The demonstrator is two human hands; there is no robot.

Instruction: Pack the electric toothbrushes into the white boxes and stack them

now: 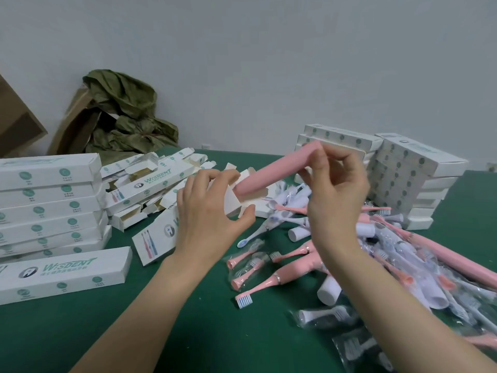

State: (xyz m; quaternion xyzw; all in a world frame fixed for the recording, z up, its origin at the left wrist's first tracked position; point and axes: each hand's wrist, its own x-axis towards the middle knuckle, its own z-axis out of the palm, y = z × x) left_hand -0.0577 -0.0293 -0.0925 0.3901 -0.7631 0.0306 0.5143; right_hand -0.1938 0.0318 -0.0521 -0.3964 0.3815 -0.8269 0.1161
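My left hand (207,214) grips a white box (158,238) near its open end, flaps spread. A pink electric toothbrush handle (277,168) slants with its lower end in that open mouth. My right hand (336,184) pinches the handle's upper end between thumb and fingertips. On the green table (134,332) to the right lies a heap of pink and white toothbrushes (376,259) and bagged brush heads (247,278).
A stack of closed white boxes (48,200) stands at the left, with one closed box (64,273) in front. Several open boxes (153,184) are piled behind my left hand. More stacked boxes (403,173) stand at the back right. Cardboard and green cloth (123,117) lean against the wall.
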